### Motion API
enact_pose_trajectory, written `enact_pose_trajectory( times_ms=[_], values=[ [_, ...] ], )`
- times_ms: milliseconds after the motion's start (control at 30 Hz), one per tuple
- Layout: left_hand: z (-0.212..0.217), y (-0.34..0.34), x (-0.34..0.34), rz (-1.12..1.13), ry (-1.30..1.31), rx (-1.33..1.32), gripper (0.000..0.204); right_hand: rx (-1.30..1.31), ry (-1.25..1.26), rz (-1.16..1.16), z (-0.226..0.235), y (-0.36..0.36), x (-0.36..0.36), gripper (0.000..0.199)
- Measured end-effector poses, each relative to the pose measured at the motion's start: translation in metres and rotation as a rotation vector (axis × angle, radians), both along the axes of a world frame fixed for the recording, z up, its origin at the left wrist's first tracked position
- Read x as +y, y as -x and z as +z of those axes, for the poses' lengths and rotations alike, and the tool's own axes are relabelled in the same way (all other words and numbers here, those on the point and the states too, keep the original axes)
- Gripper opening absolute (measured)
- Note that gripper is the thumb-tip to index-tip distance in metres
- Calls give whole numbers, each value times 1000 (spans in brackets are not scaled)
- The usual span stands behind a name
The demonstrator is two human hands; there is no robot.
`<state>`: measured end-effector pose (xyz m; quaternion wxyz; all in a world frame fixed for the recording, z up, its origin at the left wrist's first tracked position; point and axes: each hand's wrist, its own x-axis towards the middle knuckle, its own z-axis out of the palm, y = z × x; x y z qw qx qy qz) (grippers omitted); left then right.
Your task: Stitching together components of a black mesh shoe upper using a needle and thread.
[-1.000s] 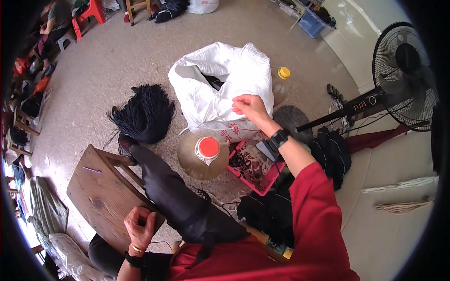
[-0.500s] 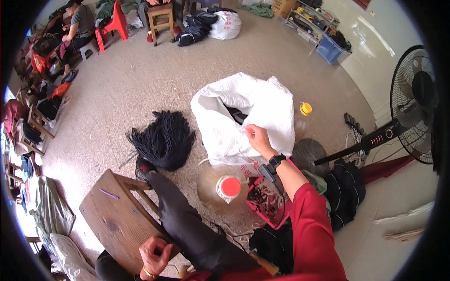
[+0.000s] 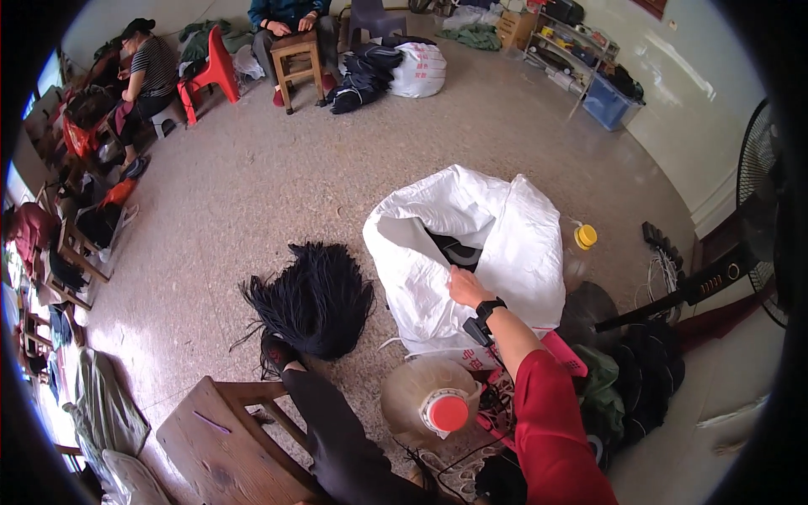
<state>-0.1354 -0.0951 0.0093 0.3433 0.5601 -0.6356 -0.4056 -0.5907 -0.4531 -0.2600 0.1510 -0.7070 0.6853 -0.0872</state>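
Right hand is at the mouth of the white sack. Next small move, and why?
Probably reach further into the white woven sack and take hold of the dark bundle inside. The right hand sits at the sack's open edge, just beside that bundle, with nothing visibly held yet. The left hand is out of view.

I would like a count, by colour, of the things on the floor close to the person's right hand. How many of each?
White: 1, the big woven sack that the right hand touches at its opening.
Black: 1, the bundle of black strands.
Red-capped: 1, the large clear jug.
Yellow-capped: 1, the small bottle.
Pink: 1, the basket.
Total: 5.
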Motion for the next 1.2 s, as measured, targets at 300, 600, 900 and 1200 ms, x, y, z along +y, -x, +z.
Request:
enact_pose_trajectory(
  times_ms=[300,600,900,1200],
  values=[
    [-2,3,-2,-21,5,-40,23,-216,-354,299,-47,-46,51,21],
    [-6,2,-3,-65,52,-130,24,-78,79,-285,-36,-1,20,80],
    [-9,1,2,-65,59,-125,24,-166,-95,299,-56,-19,73,40],
    [-9,3,-7,-61,30,-86,25,-237,-164,288,-24,4,97,32]
  ],
)
